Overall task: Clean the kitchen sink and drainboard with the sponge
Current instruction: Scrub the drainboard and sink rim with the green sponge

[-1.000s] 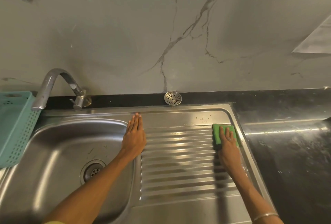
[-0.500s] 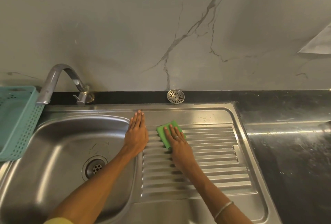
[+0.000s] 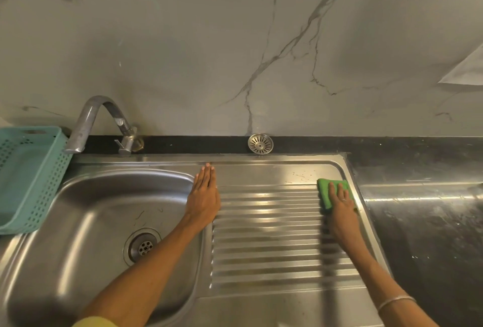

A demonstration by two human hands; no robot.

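Note:
A steel sink bowl (image 3: 86,222) with a round drain (image 3: 142,246) fills the left. To its right lies the ribbed steel drainboard (image 3: 266,238). My right hand (image 3: 341,211) presses flat, fingers straight, on a green sponge (image 3: 324,191) at the drainboard's far right corner. My left hand (image 3: 205,196) rests flat with straight fingers on the strip between bowl and drainboard. Small specks (image 3: 302,176) dot the smooth steel just left of the sponge.
A curved steel tap (image 3: 90,120) stands behind the bowl. A teal perforated basket (image 3: 34,177) sits at the left edge. A loose round strainer (image 3: 260,143) leans against the marble wall. Dark wet countertop (image 3: 423,196) extends to the right.
My right hand slid the sponge from the right end of the drainboard to beside my left hand, then back to the far right corner. The left hand stayed put.

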